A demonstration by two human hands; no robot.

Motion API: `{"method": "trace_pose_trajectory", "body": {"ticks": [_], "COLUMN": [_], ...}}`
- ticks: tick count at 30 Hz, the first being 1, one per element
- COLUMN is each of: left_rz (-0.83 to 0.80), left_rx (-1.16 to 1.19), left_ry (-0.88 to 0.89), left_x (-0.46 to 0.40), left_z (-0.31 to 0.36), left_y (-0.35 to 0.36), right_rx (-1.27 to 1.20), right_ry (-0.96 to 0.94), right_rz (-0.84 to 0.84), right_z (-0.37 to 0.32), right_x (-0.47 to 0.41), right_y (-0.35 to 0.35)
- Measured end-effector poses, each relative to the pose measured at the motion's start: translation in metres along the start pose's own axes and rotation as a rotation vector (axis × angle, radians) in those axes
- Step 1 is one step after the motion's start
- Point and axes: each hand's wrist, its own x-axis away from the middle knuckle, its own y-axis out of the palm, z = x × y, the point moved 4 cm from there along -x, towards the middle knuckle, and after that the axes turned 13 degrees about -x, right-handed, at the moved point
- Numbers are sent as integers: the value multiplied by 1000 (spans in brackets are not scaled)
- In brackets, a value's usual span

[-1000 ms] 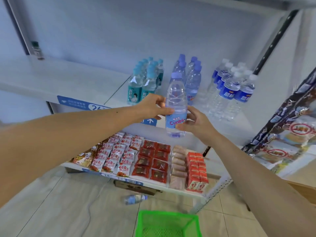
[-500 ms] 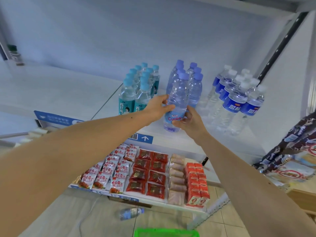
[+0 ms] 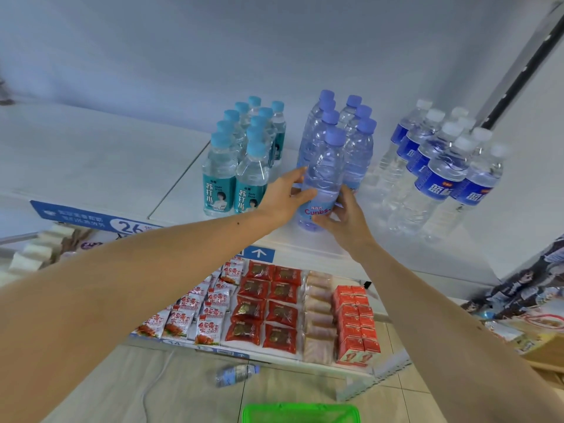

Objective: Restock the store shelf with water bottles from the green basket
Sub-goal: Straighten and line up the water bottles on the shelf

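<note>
A clear water bottle (image 3: 324, 172) with a purple cap and pink "Cunbs" label stands upright near the front edge of the white shelf (image 3: 100, 160), at the head of a row of matching purple-capped bottles (image 3: 355, 138). My left hand (image 3: 282, 196) grips its left side and my right hand (image 3: 346, 216) grips its lower right side at the label. The green basket (image 3: 300, 413) shows only its rim at the bottom edge of the view.
Teal-labelled soda bottles (image 3: 235, 175) stand to the left and blue-labelled bottles (image 3: 442, 175) to the right. A lower shelf holds snack packs (image 3: 265, 309) and red cartons (image 3: 355, 325). One bottle (image 3: 236, 374) lies on the tiled floor. A black upright post (image 3: 525, 62) rises at right.
Both hands carried the bottle up and forward from in front of the shelf edge onto the shelf, where it now stands in front of the purple-capped row. The view has tilted upward.
</note>
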Motion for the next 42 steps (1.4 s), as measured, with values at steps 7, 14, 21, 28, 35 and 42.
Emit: {"method": "trace_pose_trajectory", "body": {"ticks": [7,14,21,28,35,42], "left_rz": [16,12,-26,-101,-145,-95], "left_rx": [73,-57,-107,-119,-126,-181], "left_ry": [-107,-198,-232,-269,-272,-267], "left_x": [-1,12,2,2,8,20], "left_z": [-14,-41,-37,-39,-31,-20], "left_y": [7,24,26,28,28,25], "right_rx": [59,177,261,356,377,475], "right_ry": [37,17,40,90,149,191], "right_rz": [26,75,140,162,162,142], "right_z": [12,25,26,28,26,20], "right_x": [-2,2,-6,-9,-11,-3], "right_y": [-2,2,3,6,10,12]}}
